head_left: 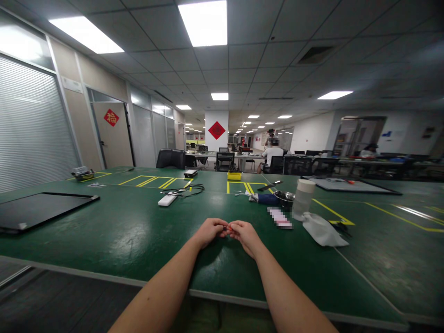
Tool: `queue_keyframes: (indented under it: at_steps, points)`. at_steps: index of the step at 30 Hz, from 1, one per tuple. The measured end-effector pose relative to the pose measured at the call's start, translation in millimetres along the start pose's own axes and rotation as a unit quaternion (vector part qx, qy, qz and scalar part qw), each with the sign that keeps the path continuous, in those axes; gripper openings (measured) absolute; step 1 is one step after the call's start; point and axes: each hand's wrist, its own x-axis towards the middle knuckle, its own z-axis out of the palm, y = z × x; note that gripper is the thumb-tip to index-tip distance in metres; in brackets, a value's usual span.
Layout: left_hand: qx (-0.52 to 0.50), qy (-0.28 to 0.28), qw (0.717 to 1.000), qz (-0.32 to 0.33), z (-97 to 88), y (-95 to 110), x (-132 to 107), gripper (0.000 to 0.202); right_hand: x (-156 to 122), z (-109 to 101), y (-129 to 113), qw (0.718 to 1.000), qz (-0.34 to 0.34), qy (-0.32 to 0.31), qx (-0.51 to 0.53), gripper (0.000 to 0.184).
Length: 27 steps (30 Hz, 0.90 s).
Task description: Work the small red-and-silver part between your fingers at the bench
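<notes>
My left hand [209, 232] and my right hand [245, 235] meet in front of me, low over the green table [152, 249]. The fingertips of both are pinched together around a small item [228, 228] with orange-red and dark parts. It is mostly hidden by the fingers, and its kind is too small to tell. Both hands are closed, the left from one side and the right from the other.
To the right are a bottle [304, 200], a white bag [322, 230], a metal bowl [285, 198] and a blurred-out pink item [279, 218]. A white power strip [168, 199] with black cable lies ahead left. Black board [48, 210] at far left; yellow box [234, 175] at the back.
</notes>
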Motion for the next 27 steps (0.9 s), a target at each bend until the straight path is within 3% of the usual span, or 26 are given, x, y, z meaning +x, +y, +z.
queue_keyframes:
  at_steps: [14,27]
  points:
    - [-0.031,-0.002,0.999,-0.010,2.0,1.5,0.2,0.027,2.2,-2.2,1.4,1.000,0.012,-0.006,0.016,0.028]
    - [0.025,0.008,0.999,0.034,1.4,3.1,-3.0,0.026,1.5,-0.3,4.4,0.999,-0.015,0.005,-0.042,0.014]
